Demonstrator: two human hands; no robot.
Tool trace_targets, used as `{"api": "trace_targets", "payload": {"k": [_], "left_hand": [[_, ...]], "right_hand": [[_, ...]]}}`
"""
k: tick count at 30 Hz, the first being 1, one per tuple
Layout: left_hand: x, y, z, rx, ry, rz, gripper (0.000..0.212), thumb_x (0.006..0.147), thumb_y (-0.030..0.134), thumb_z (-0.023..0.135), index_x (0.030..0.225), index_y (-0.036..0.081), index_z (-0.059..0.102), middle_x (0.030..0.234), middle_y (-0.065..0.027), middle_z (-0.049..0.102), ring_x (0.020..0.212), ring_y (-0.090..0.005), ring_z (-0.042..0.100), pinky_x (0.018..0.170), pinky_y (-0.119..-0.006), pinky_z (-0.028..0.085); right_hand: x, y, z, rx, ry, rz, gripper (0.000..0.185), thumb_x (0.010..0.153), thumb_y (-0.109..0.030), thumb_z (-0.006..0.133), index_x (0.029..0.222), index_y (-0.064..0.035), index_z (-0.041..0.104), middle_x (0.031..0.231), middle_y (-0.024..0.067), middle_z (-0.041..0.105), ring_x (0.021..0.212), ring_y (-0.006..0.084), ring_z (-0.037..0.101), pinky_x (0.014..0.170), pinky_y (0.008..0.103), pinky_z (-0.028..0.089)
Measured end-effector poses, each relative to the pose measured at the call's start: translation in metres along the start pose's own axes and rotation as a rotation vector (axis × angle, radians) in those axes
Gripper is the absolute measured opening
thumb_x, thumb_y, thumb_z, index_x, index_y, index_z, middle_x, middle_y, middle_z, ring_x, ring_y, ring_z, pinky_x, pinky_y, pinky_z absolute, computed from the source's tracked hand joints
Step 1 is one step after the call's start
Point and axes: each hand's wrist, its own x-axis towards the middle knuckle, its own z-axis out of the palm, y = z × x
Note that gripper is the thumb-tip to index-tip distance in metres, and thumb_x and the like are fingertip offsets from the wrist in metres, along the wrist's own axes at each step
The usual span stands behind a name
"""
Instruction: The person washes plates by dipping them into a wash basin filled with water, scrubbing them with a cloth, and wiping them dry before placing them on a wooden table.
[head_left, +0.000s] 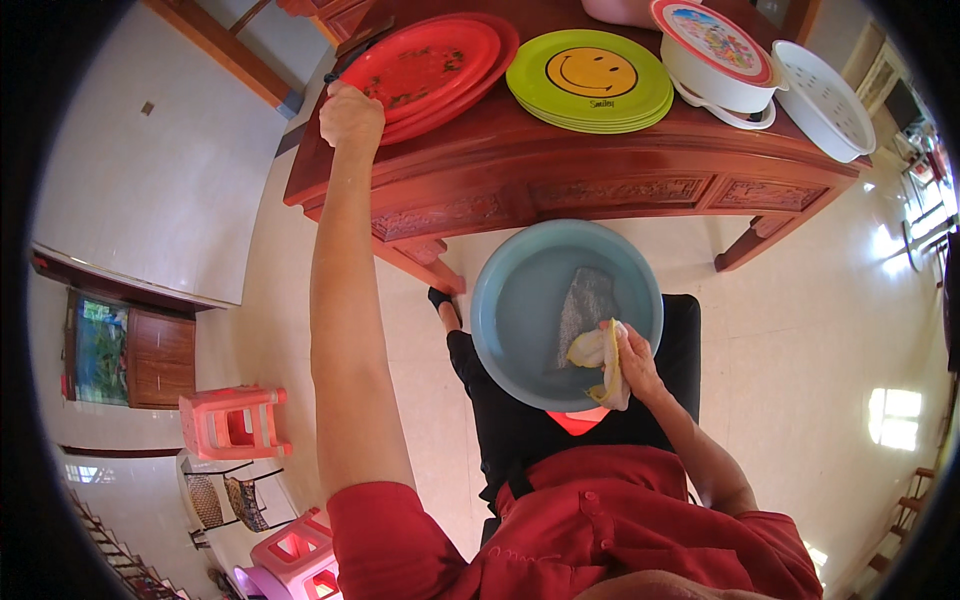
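Observation:
My left hand (351, 116) is stretched out to the far left of the table, its fingers curled at the rim of a round red plastic tray (424, 67) with a worn printed pattern. This tray lies on another red one. In my right hand (637, 367) is a bunched white cloth (613, 367) with yellow edging, held over the near right rim of a blue plastic basin (491, 315). Cloudy water fills the basin's lower part, and a grey mesh cloth (589, 296) lies in it.
A carved reddish wooden table (465, 176) stands beyond the basin. On it are stacked green smiley plates (589, 112), a white container with a printed lid (716, 52) and a white perforated tray (821, 105). Plastic stools (232, 424) stand at the left.

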Motion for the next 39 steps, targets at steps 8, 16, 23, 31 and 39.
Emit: {"api": "trace_targets", "payload": {"k": [8, 16, 23, 31, 39], "left_hand": [[0.02, -0.004, -0.004, -1.269, -0.026, -0.231, 0.027, 0.076, -0.002, 0.056, 0.092, -0.01, 0.036, 0.096, -0.0265, 0.051, 0.07, -0.0321, 0.062, 0.071, -0.054, 0.057], [-0.066, -0.049, -0.045, -1.332, 0.282, -0.217, 0.046, 0.075, -0.005, 0.057, 0.118, -0.003, 0.041, 0.1, -0.0139, 0.057, 0.083, -0.0233, 0.059, 0.06, -0.038, 0.054], [-0.22, -0.079, -0.055, -0.598, 0.121, 0.206, 0.042, 0.073, -0.005, 0.049, 0.114, -0.005, 0.039, 0.105, -0.0168, 0.052, 0.094, -0.0221, 0.055, 0.081, -0.031, 0.046], [-0.295, -0.094, 0.043, -0.651, -0.202, 0.094, 0.041, 0.073, -0.001, 0.054, 0.111, 0.0, 0.039, 0.096, -0.021, 0.058, 0.085, -0.0341, 0.06, 0.075, -0.039, 0.047], [-0.33, -0.083, 0.096, -0.552, -0.288, 0.046, 0.045, 0.075, 0.004, 0.058, 0.113, -0.001, 0.033, 0.091, -0.0255, 0.057, 0.086, -0.0421, 0.058, 0.076, -0.045, 0.045]], "right_hand": [[0.005, 0.011, 0.001, -0.172, 0.034, -0.151, 0.035, 0.098, -0.031, 0.036, 0.113, -0.0063, 0.055, 0.078, 0.0031, 0.057, 0.059, 0.0085, 0.054, 0.053, 0.0229, 0.046], [0.003, 0.011, -0.014, -0.16, 0.053, -0.147, 0.038, 0.098, -0.033, 0.034, 0.114, -0.0053, 0.054, 0.078, 0.0039, 0.057, 0.059, 0.0092, 0.055, 0.053, 0.0231, 0.046], [0.001, 0.0, 0.0, -0.089, 0.013, -0.081, 0.04, 0.098, -0.036, 0.034, 0.115, -0.0063, 0.054, 0.083, 0.0039, 0.058, 0.06, 0.0088, 0.054, 0.055, 0.0217, 0.047], [-0.001, -0.004, 0.001, -0.031, 0.023, -0.056, 0.038, 0.098, -0.034, 0.034, 0.117, -0.0069, 0.054, 0.089, 0.0034, 0.058, 0.062, 0.0079, 0.053, 0.056, 0.0212, 0.047], [0.001, -0.006, 0.014, -0.01, 0.116, -0.016, 0.034, 0.096, -0.03, 0.04, 0.11, -0.0045, 0.058, 0.086, 0.0013, 0.057, 0.08, 0.0088, 0.051, 0.07, 0.0246, 0.043]]}}
